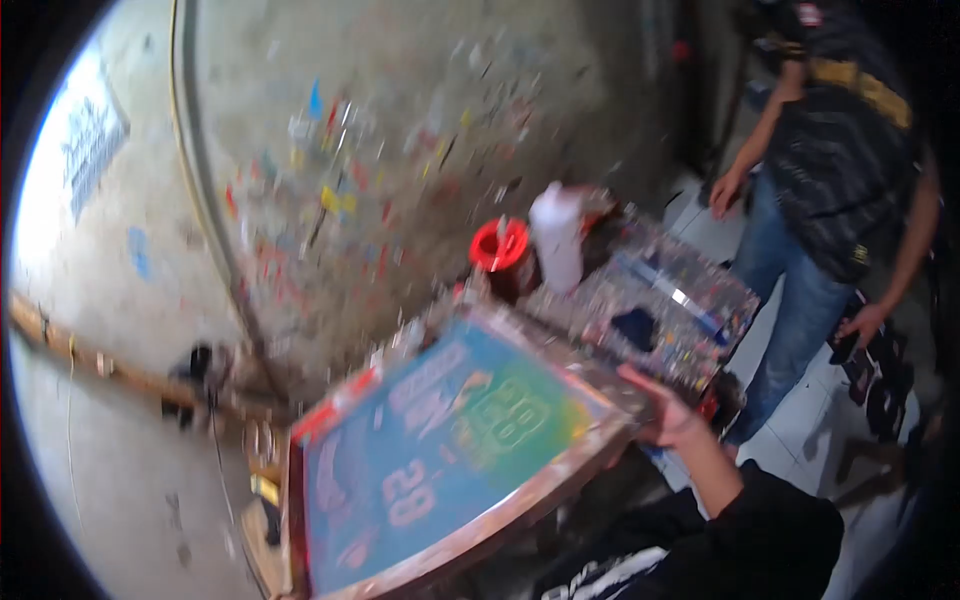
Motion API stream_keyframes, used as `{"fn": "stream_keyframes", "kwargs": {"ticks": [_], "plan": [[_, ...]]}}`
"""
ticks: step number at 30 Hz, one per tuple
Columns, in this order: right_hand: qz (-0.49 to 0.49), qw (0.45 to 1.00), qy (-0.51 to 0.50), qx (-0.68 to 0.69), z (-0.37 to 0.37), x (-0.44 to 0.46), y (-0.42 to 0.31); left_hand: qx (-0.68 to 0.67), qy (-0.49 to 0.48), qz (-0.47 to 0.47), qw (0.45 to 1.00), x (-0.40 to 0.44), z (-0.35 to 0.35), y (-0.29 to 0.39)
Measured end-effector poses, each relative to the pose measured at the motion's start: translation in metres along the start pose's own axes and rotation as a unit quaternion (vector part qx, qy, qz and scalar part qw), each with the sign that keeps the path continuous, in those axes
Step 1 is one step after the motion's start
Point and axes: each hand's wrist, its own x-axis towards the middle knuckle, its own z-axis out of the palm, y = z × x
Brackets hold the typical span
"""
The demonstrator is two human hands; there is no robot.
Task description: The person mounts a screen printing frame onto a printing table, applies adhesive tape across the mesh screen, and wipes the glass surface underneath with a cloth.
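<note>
A framed screen (400,440) with blue and green mesh, pale lettering and the number 28 slants across the lower middle. My right hand (660,410) is closed on the right end of its frame, the arm coming from a black sleeve. Where my left hand would be, no fingers show. Just beyond the frame are a red-rimmed container (500,248) and a whitish bottle (558,238). The picture is blurred by motion.
A paint-spattered table (735,300) bears a dark cloth (634,328) and a long shiny strip (675,292). Another person in jeans (800,300) stands at the right on white tiles. A stained wall (330,60) rises behind; a wooden bar (110,365) is at left.
</note>
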Motion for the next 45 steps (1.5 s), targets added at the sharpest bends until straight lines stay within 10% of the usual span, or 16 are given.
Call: {"fn": "stream_keyframes", "kwargs": {"ticks": [2, 5, 11, 45], "plan": [[0.094, 0.993, 0.063, -0.040, 0.023, -0.020, -0.005, -0.003, -0.123, 0.001, 0.992, -0.084, 0.052, -0.049], [0.207, 0.941, 0.218, -0.154, -0.002, -0.025, 0.017, 0.021, -0.033, -0.077, 0.996, -0.130, 0.097, -0.003], [0.161, 0.887, 0.283, -0.326, -0.027, -0.023, 0.051, 0.018, -0.070, -0.125, 0.990, -0.153, 0.131, 0.023], [0.190, 0.846, 0.250, -0.430, -0.016, -0.019, 0.033, 0.024, -0.067, -0.134, 0.988, -0.152, 0.120, 0.020]]}}
